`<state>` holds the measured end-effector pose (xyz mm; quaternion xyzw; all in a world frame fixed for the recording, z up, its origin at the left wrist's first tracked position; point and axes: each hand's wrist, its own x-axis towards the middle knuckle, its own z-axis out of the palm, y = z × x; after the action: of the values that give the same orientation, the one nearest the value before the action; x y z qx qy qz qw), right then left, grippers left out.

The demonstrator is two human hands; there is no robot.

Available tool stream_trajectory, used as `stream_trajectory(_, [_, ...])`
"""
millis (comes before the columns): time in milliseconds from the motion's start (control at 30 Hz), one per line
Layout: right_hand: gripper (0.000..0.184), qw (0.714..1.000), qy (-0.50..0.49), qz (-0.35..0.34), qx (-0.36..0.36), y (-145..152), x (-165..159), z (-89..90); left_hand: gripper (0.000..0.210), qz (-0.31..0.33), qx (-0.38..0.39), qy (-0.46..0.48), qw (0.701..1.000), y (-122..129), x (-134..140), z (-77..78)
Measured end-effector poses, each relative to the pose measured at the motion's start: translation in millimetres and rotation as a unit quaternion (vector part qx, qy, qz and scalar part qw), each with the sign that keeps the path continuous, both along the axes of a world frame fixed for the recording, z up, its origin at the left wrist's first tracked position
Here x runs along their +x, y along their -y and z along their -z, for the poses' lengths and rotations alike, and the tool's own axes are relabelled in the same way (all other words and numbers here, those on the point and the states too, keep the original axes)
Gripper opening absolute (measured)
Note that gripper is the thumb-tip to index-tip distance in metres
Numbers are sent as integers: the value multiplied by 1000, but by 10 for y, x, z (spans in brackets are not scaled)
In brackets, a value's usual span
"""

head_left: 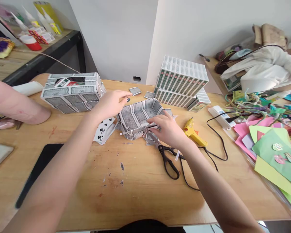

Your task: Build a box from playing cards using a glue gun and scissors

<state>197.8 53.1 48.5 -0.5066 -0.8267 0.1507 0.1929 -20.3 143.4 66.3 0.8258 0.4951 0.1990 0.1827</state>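
Note:
An open box made of patterned playing cards (pixel 135 117) sits mid-table. My right hand (pixel 168 127) is at its near right side, fingers over the rim and thumb outside, closed on the wall. Behind the box's left corner, my left hand (pixel 111 103) reaches out with fingers extended and thumb apart, its fingertips close to a loose card (pixel 135 91). I cannot tell whether they touch it. Face-up spade cards (pixel 103 130) lie beneath the left wrist. Black-handled scissors (pixel 171 161) lie by my right hand, blade tips partly hidden near the box.
A yellow glue gun (pixel 194 134) with its cord lies right of the scissors. Stacked card packs (pixel 180 81) stand behind. A larger card-covered box (pixel 72 94), a black phone (pixel 38 174) and a pink cylinder (pixel 16 100) are left. Coloured paper (pixel 274 152) and a power strip (pixel 221 116) lie right.

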Motion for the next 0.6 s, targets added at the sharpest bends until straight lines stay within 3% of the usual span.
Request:
stream_trajectory(100, [20,996,44,-5,-73,-100,-25,28,34,29,-16,-34,999,367,3,-277])
stream_trajectory(167, [15,994,64,-11,-90,-148,-46,43,32,89,-33,-87,992,588,62,-322])
stream_trajectory(233, [11,992,78,-21,-92,-181,-64,61,31,120,-18,-162,979,736,141,-250])
stream_trajectory(333, [10,991,94,-26,-90,-204,-84,105,31,118,39,-251,960,820,233,-55])
stream_trajectory(433, [13,990,120,-21,-71,-205,-101,164,34,118,92,-272,950,809,256,79])
stream_trajectory(600, [18,989,140,2,-42,-199,-133,246,38,122,124,-288,942,769,232,135])
